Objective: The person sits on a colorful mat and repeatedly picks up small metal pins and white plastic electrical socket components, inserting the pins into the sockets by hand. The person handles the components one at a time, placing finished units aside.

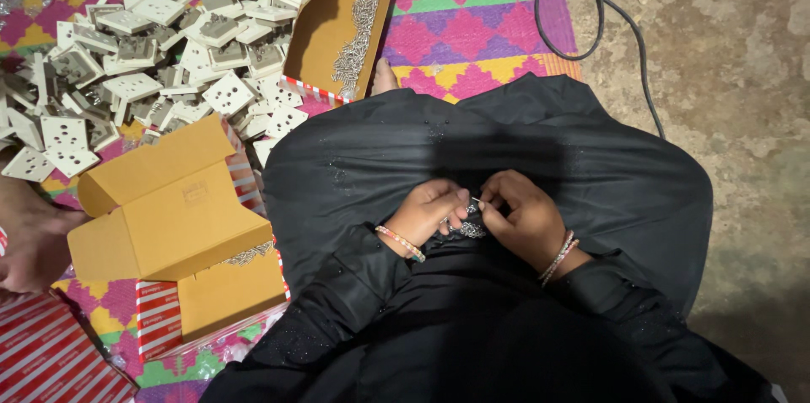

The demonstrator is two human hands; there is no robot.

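Far to the left of our hands, at the frame's edge, another person's hand (pixel 29 238) rests on the mat (pixel 472 15), well apart from ours. Just right of it, still left of our hands, stand two open brown cardboard boxes: the upper box (pixel 164 209) with its flaps folded over, and the lower box (pixel 232 289) beneath it, with a heap of small metal parts (pixel 249 254) showing between them. Above and to the left of our hands lies a pile of white socket plates (pixel 160 40), too many and too tangled to count. Right of the pile, a third box (pixel 325 27) with a red-and-white striped rim holds a strip of small metal screws (pixel 359 36).

Our left hand (pixel 430 210) lies curled in the lap on the black cloth (pixel 506 141), fingers bent inward, a beaded bracelet at the wrist. Our right hand (pixel 527 216) meets it, fingers pinched narrow on a thin metal pin (pixel 477 200) between the two hands. A small cluster of metal pieces (pixel 468 228) sits in the lap just below the fingertips. Whether the left hand grips anything, we cannot tell. Far above and right of our hands, a black cable (pixel 591 23) loops over the bare floor (pixel 742 74).
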